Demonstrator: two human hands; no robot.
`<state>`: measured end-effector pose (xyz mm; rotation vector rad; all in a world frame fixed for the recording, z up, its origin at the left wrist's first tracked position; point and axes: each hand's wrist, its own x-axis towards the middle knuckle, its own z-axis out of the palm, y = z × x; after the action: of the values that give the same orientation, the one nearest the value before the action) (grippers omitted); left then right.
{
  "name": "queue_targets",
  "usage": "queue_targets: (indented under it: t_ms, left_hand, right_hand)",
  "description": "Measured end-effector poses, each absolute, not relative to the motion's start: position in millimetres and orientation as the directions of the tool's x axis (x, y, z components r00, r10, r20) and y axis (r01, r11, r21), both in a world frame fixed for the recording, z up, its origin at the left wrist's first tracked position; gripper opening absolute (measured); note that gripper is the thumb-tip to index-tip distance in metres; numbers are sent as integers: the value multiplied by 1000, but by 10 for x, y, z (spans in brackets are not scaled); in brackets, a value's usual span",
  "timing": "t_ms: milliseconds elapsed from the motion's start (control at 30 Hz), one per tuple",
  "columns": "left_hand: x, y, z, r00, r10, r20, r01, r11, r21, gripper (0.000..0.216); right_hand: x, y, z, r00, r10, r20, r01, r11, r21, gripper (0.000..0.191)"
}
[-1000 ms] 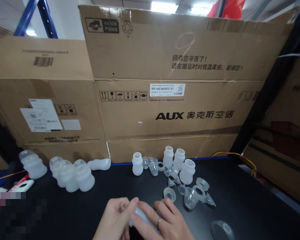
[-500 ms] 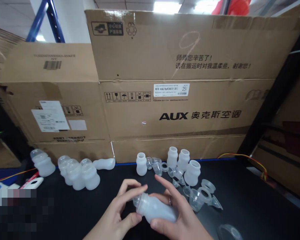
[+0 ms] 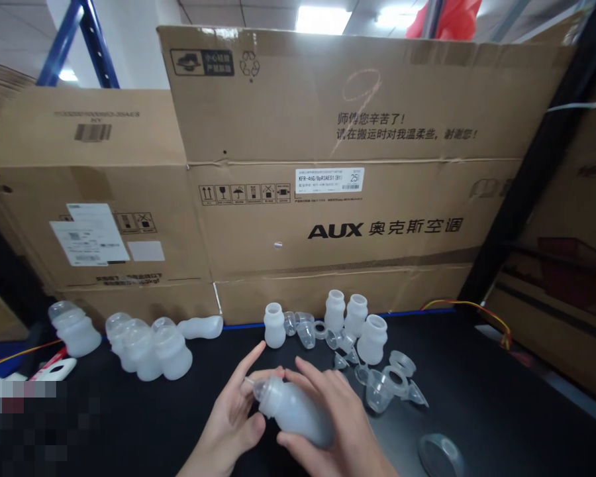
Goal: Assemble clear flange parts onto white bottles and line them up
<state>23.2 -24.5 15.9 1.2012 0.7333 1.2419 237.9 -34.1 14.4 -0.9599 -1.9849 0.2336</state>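
Observation:
A frosted baby bottle (image 3: 302, 414) with a clear nipple (image 3: 261, 389) lies tilted between my hands, its nipple end pointing left. My right hand (image 3: 345, 417) wraps the bottle's body, thumb below and fingers over the top. Around the collar end is my left hand (image 3: 233, 414), its thumb below the collar, the index finger raised and other fingers behind the nipple. Beyond my hands stands an uncapped frosted bottle (image 3: 275, 328). To the right, clear plastic parts lie loose, among them a cup (image 3: 378, 392), a ring (image 3: 402, 363) and a pointed piece (image 3: 418, 395).
Several capped bottles (image 3: 138, 351) stand at the left, with a bottle on its side (image 3: 201, 327) nearby. Three open bottles (image 3: 372, 341) stand right of centre. A clear dome cover (image 3: 440, 456) lies front right. A large cardboard sheet (image 3: 258, 245) walls the back of the black table (image 3: 179, 417).
The bottle has shifted slightly left and its body tilts further down to the right. My left index finger has lifted off the nipple end and points up. The whole view has shifted a little.

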Motion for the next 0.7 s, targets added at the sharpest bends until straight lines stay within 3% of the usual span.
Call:
queue_targets:
  t_ms: [167, 300, 400, 467, 567, 700]
  left_hand:
    - [233, -247, 168, 130, 983, 129, -229, -97, 969, 97]
    - [130, -106, 163, 1, 973, 231, -94, -230, 969, 98]
    - [62, -34, 228, -171, 958, 232, 54, -226, 973, 72]
    - [62, -61, 297, -136, 969, 208, 75, -200, 977, 53]
    - [154, -193, 372, 60, 978, 199, 18, -200, 980, 46]
    - [326, -354, 375, -12, 996, 89, -78, -90, 993, 49]
  right_hand:
    - [2322, -347, 40, -252, 651, 716, 462, 731, -502, 108]
    - [2283, -362, -80, -147, 703, 696, 346, 696, -630, 88]
    - [2265, -364, -64, -26, 713, 701, 245, 684, -687, 75]
    - [2272, -362, 14, -7, 657, 754, 315, 717, -622, 73]
    - [2296, -360, 146, -125, 579, 806, 520, 730, -444, 72]
    - [2274, -353, 134, -264, 536, 802, 562, 761, -323, 74]
